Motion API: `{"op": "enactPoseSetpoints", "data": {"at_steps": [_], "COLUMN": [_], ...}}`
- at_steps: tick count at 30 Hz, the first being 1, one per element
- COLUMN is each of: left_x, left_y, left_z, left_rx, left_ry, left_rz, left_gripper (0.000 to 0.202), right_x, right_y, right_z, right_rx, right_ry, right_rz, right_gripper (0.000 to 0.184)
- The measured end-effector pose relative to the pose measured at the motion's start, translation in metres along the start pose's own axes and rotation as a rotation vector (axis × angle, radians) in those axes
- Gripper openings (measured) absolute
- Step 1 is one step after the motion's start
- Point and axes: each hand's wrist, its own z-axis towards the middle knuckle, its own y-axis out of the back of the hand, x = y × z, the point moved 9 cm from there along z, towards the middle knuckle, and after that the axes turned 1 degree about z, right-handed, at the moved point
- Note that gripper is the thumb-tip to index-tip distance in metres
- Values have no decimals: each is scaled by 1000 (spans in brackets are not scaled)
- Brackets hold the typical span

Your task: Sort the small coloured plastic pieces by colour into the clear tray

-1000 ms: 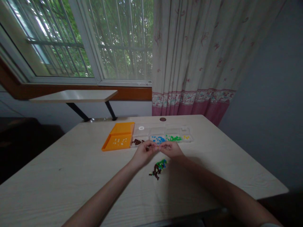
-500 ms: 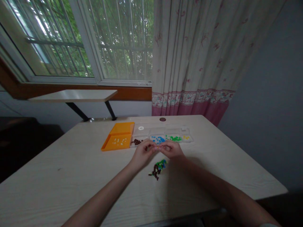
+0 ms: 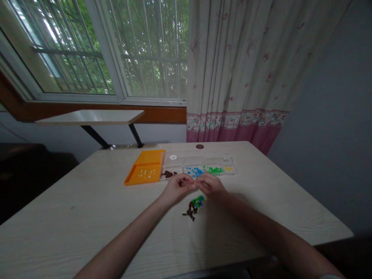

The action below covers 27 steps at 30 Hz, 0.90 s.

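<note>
My left hand [image 3: 178, 188] and my right hand [image 3: 212, 185] meet fingertip to fingertip above the table, both pinched closed. Between their tips shows a tiny yellow piece [image 3: 195, 183], too small for its kind to be made out. Just below the hands lies a cluster of small brown, green and blue pieces [image 3: 193, 208] on the table. Behind my fingers stands a clear compartment tray [image 3: 194, 159]. Its front compartments hold brown pieces [image 3: 169, 174], blue pieces [image 3: 194, 171], green pieces [image 3: 213, 170] and yellow pieces [image 3: 228, 169].
An open orange case [image 3: 149, 157] with pale pieces [image 3: 147, 173] adjoins the tray's left end. The wooden table [image 3: 95, 217] has a round cable hole [image 3: 200, 147] near its back edge. A raised shelf [image 3: 95, 117] stands at the back left, and a curtain [image 3: 235, 77] hangs behind.
The joined fingertips have shifted very slightly to the right and down, with the yellow piece between them. The tray, case and cluster on the table stay put.
</note>
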Motion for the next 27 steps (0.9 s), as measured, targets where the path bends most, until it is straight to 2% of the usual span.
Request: {"op": "enactPoseSetpoints", "data": {"at_steps": [2,5,7,10,18,21,24,27], "left_x": [-3,-15,-20,-20,-18,-17,-13,-10], "left_y": [-5,-21,-31,-39,-31,-26,-22,-23], "left_z": [-1,-6,-10,-14,-17,-16,-15,-15], "left_rx": [51,192,277,331,305,270,250,270], "left_ry": [-56,-190,-264,-313,-317,-296,-260,-257], "left_rz": [112,364,501,654,809,841,879,894], "left_gripper": [28,18,22,28,26,22,18,16], "right_x": [1,-4,-8,-9,-5,-9,-30,-73], "right_y": [6,16,21,27,30,35,48,71], "right_z": [1,3,3,4,3,6,9,4], "right_rx": [-2,-11,-24,-54,-67,-14,109,224], "right_ry": [35,49,50,63,71,60,-24,-200], "right_rz": [-75,-174,-192,-168,-181,-216,-290,-432], "right_gripper": [20,19,19,18,17,18,19,19]}}
